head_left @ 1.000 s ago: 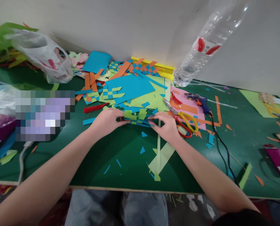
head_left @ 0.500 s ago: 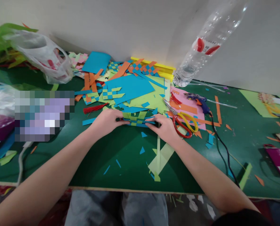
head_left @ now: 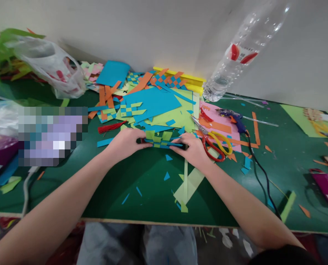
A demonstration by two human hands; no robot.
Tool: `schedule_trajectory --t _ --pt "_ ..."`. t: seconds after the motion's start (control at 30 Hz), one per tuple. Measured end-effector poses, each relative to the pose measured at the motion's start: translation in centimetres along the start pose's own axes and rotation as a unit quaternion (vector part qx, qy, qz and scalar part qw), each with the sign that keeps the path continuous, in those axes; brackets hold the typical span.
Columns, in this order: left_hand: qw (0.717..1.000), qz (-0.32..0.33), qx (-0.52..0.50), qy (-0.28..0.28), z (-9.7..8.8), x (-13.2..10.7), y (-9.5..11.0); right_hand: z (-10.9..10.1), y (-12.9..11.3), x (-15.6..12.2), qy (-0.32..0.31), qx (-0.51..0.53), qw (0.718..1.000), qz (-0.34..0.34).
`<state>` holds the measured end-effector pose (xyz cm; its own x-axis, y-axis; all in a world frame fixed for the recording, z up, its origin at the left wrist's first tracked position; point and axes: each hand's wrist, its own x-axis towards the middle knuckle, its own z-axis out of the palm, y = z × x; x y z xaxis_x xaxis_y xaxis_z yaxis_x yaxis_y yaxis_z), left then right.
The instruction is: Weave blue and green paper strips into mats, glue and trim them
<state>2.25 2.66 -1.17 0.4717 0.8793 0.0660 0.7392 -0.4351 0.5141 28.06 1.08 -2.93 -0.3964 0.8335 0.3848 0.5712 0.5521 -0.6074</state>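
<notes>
Between my hands is a small weave of blue and green paper strips (head_left: 157, 140), tilted just above the table. My left hand (head_left: 126, 142) pinches its left end between thumb and fingers. At the right end, my right hand (head_left: 190, 146) grips the blue strips the same way. Green strip ends stand up from the weave's far side. Right beside my right hand lie scissors (head_left: 220, 143) with red and yellow handles. A red tassel (head_left: 112, 127) rests beyond my left hand. Blue and green paper sheets (head_left: 153, 103) are piled just behind the weave.
A clear plastic bottle (head_left: 238, 55) rises at the back right. Near it lies a dark blue glue gun (head_left: 237, 121) whose cord (head_left: 259, 165) runs to the front edge. A white plastic bag (head_left: 50, 64) stands back left, and paper scraps (head_left: 166, 176) litter the green table (head_left: 111, 195).
The weave and both hands stay almost in place, with only a slight shift in the tilt of the strips. Everything else looks the same.
</notes>
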Motion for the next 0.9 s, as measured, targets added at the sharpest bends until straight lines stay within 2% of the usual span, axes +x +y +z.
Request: schedule_trajectory --t 0.1,0.3,0.47,0.63,0.77,0.9 --pt "1.0 0.025 -0.003 -0.002 0.1 0.0 0.0 0.2 0.3 -0.1 0.007 -0.007 1.0 -0.003" --pt "0.999 0.031 -0.009 0.0 0.3 0.0 0.1 -0.1 -0.5 -0.2 0.018 0.02 0.998 0.053" --pt "1.0 0.026 -0.011 -0.009 0.2 0.0 0.3 -0.7 -1.8 -0.2 0.053 0.06 0.997 0.014" --pt "1.0 0.024 -0.009 -0.005 0.4 0.0 0.1 -0.8 -2.0 -0.3 0.103 0.061 0.993 -0.011" --pt "1.0 0.027 -0.009 -0.005 0.6 0.0 -0.1 -0.6 -1.7 -0.3 0.103 0.065 0.992 0.009" --pt "0.999 0.031 -0.03 0.021 0.3 0.0 0.7 -0.5 -1.4 -0.3 0.095 0.082 0.992 0.03"
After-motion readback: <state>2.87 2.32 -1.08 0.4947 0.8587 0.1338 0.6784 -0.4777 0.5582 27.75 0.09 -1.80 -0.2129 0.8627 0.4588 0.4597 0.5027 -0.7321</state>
